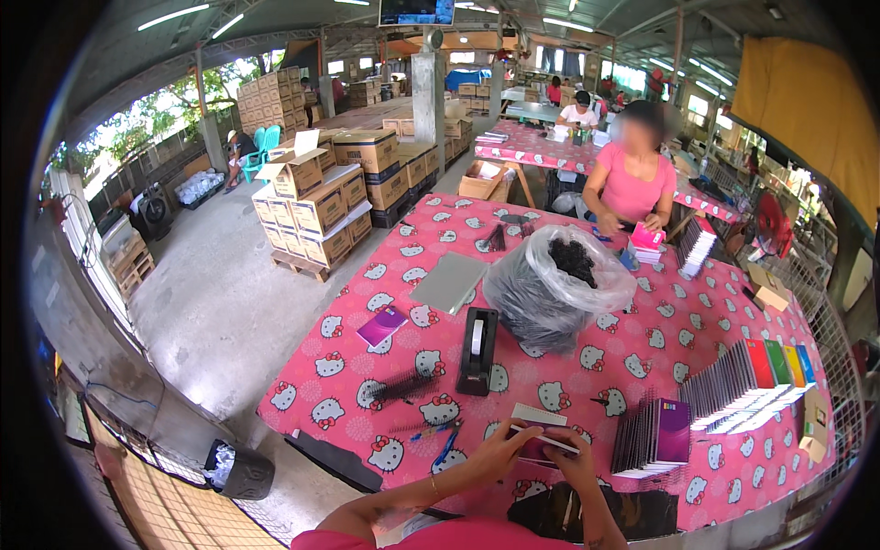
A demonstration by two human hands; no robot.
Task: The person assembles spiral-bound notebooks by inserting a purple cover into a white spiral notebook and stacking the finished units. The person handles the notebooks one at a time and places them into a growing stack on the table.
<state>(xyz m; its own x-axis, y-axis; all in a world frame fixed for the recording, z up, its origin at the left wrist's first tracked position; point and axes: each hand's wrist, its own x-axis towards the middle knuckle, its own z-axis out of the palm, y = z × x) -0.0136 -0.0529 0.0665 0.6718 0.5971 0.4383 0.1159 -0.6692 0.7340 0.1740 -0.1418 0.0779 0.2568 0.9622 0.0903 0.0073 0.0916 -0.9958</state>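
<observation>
Both of my hands are closed on a small notebook [543, 447] with a dark purplish cover and white page edges, held above the near edge of the table. My left hand [495, 456] grips its left side, and my right hand [576, 461] has its right side. Just beyond it lies a white strip with a row of holes [539, 414]. Left of my hands are blue-handled pliers [448, 444] and loose black spiral coils [403, 385]. A row of purple notebooks [653, 435] stands upright to the right.
A black tape dispenser [478, 353], a purple notebook [381, 325], a grey sheet [449, 282] and a plastic bag of black coils [559, 289] lie farther in on the pink table. Multicoloured notebooks [747, 390] stand at right. A co-worker [635, 174] handles notebooks across the table.
</observation>
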